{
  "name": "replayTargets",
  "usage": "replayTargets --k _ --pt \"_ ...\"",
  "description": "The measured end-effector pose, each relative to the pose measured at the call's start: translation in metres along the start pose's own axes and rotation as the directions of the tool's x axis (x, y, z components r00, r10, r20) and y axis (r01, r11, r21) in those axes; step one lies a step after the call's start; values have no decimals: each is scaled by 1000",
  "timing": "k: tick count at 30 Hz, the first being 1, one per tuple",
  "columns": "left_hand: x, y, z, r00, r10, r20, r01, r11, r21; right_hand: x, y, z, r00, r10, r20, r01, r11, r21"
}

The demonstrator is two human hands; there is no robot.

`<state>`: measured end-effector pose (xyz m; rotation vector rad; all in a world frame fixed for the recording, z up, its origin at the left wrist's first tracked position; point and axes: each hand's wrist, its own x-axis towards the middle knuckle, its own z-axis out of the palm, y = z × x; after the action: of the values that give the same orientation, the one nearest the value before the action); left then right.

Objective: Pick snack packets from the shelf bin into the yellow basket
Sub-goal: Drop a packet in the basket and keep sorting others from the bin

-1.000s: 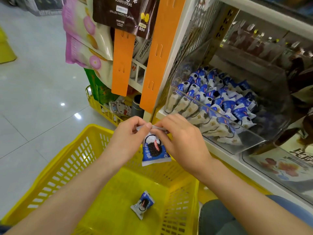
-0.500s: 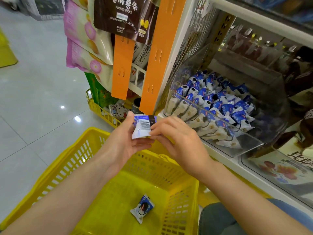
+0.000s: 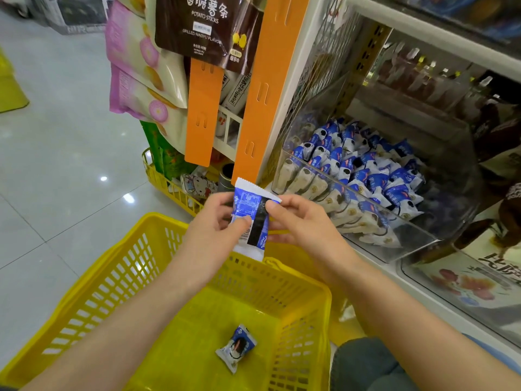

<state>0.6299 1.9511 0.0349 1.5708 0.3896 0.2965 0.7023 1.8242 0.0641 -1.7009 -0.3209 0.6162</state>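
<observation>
Packet (image 3: 248,204) pinched by left hand (image 3: 211,232) and right hand (image 3: 301,221) above yellow basket (image 3: 118,277); front hidden

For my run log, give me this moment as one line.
left hand, right hand: hold blue-and-white foil snack packet over yellow plastic basket | basket: one matching packet | clear shelf bin: stocked

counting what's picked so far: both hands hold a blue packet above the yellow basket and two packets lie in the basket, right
Not quite: only one snack packet lies in the yellow basket, not two, as the head view shows. The rest is right: the left hand and the right hand both hold a blue packet above the basket.
</observation>
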Motion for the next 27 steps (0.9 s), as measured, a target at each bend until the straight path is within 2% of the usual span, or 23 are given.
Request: replayTargets --k 2,4,9,13,17,20,24,27 --pt "-1 -2 0 991 131 -37 -123 980 156 -1 1 1 1000 -16 -19 16 1000 17" --pt "-4 -4 2 982 189 -12 -182 959 219 -2 2 3 1000 -23 -20 23 1000 -20" --pt "-5 -9 2 973 229 24 -223 914 340 -4 10 8 992 -124 -35 115 974 -196" --pt "-4 -11 2 965 254 66 -256 851 458 -3 11 3 956 -277 -96 205 866 -455" --pt "-7 -12 5 961 242 133 -275 792 545 -6 13 2 930 -356 -86 253 794 -553" --pt "-6 -12 4 967 236 99 -250 790 560 -7 16 7 959 -281 -43 229 853 -470" --pt "-6 -10 5 978 196 67 -202 833 515 -6 19 12 997 -42 64 58 958 -280" --pt "-9 -7 5 979 184 85 -202 846 493 -3 17 12 995 -4 96 25 975 -222"
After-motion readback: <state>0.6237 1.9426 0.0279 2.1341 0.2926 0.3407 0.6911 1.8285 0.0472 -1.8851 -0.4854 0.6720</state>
